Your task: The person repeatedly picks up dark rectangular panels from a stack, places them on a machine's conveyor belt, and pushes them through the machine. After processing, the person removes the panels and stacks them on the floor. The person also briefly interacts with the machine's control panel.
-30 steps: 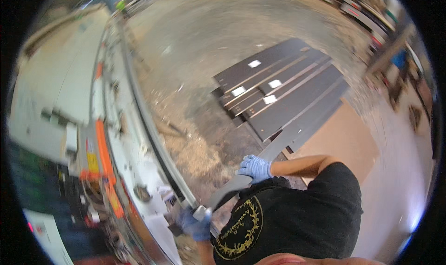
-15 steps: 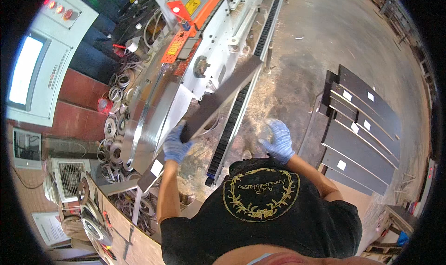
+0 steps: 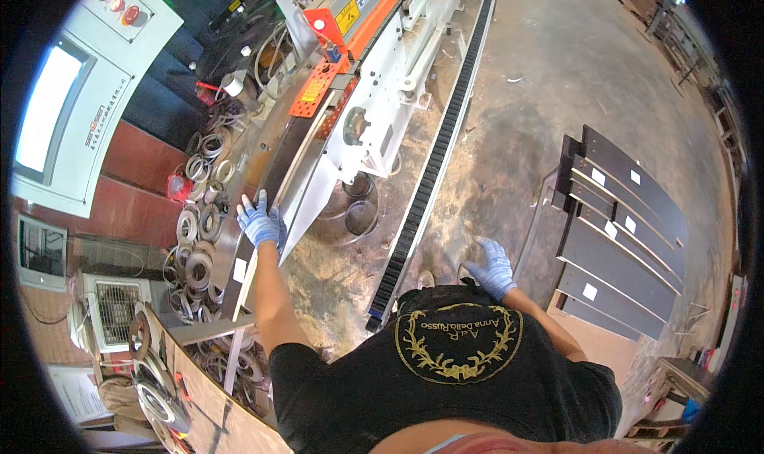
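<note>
- Dark board strip [image 3: 285, 161]: lying lengthwise on the metal infeed table [image 3: 248, 171], against the white edge-banding machine [image 3: 382, 64]. Pale long edge faces the machine side; white label [image 3: 239, 270] near its closer end.
- Left hand [image 3: 261, 222], blue glove: palm down on the strip, fingers spread, arm stretched out. Thumb side partly hidden, can't tell if it hooks the edge.
- Right hand [image 3: 493, 269], blue glove: holding nothing, fingers loosely parted, over the floor [image 3: 525, 136] in front of the torso. Hands well apart.
- Orange perforated guard [image 3: 317, 92]: on the machine, near the strip's far end.
- Black segmented conveyor track [image 3: 436, 167]: runs alongside the machine, between the two hands.
- Banding coils [image 3: 187, 226]: heaped left of the table.
- White control cabinet [image 3: 103, 96]: upper left, lit screen [image 3: 49, 108].
- Dark panels [image 3: 593, 251]: stacked at right, several with white labels, pale board [image 3: 593, 327] below.
</note>
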A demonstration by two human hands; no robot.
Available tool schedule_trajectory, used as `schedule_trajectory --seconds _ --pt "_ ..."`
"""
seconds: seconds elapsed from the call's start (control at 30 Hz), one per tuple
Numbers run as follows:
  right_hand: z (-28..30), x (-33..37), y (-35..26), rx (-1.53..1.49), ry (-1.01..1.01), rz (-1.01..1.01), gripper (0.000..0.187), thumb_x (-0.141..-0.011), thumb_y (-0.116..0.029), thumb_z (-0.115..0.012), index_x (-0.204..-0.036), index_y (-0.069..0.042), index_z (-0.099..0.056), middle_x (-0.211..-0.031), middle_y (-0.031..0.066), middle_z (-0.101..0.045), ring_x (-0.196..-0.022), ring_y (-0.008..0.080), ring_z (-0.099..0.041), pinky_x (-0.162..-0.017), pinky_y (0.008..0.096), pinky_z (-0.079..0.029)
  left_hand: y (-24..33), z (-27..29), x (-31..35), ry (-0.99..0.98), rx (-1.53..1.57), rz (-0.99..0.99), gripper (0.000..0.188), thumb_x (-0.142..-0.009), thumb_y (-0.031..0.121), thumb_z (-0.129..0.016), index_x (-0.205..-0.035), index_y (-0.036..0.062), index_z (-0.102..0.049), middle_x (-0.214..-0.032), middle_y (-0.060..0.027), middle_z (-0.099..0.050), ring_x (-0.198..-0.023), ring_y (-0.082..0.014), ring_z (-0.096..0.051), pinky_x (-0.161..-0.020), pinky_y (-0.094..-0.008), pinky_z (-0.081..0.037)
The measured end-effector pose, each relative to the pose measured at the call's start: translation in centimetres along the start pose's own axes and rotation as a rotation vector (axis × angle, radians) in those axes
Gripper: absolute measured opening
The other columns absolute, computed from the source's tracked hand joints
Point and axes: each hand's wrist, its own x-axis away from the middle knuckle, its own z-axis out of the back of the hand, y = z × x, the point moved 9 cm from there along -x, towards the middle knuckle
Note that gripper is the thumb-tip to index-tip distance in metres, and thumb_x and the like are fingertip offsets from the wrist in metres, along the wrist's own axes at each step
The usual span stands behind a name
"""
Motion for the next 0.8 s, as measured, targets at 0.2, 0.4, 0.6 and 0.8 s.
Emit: schedule_trajectory --seconds 0.2,0.4,0.6,0.8 --pt "-0.6 0.8 1.1 0.053 -0.021 -0.099 0.060 -0.074 -0.036 -0.067 -0.125 -0.011 -0.050 -0.124 0.0187 -0.051 -0.117 0.0375 -0.046 -0.099 0.0458 -0.038 2.5 -0.6 -3.2 0.013 -0.016 0.004 0.053 -0.089 0.050 -0.049 -0.139 0.0353 -0.041 -0.150 -0.0138 -0.026 -0.136 -0.0391 -0.025 -0.110 -0.0530 -0.021" --pt "-1.6 0.8 1.1 0.064 -0.054 -0.118 0.060 -0.074 -0.039 -0.069 -0.123 -0.011 -0.051 -0.123 0.0185 -0.052 -0.114 0.0376 -0.048 -0.097 0.0453 -0.040 3.6 -0.9 -4.1 0.002 0.022 0.010 0.053 -0.089 0.050 -0.049 -0.139 0.0345 -0.040 -0.150 -0.0129 -0.027 -0.136 -0.0385 -0.025 -0.110 -0.0532 -0.021" --pt "-1.7 0.4 0.3 0.102 -0.088 -0.116 0.061 -0.074 -0.041 -0.070 -0.124 -0.011 -0.051 -0.122 0.0179 -0.052 -0.114 0.0372 -0.048 -0.098 0.0447 -0.040 3.3 -1.3 -4.2 0.021 0.025 0.019 0.053 -0.088 0.051 -0.050 -0.139 0.0367 -0.041 -0.151 -0.0121 -0.027 -0.136 -0.0384 -0.026 -0.110 -0.0529 -0.020" --pt "-2.2 0.1 0.2 0.117 -0.097 -0.100 0.061 -0.073 -0.040 -0.070 -0.123 -0.012 -0.052 -0.123 0.0174 -0.052 -0.115 0.0367 -0.048 -0.098 0.0447 -0.040 3.0 -1.5 -4.3 -0.011 0.014 0.038 0.054 -0.088 0.051 -0.051 -0.139 0.0376 -0.040 -0.151 -0.0117 -0.027 -0.137 -0.0380 -0.025 -0.111 -0.0526 -0.019"
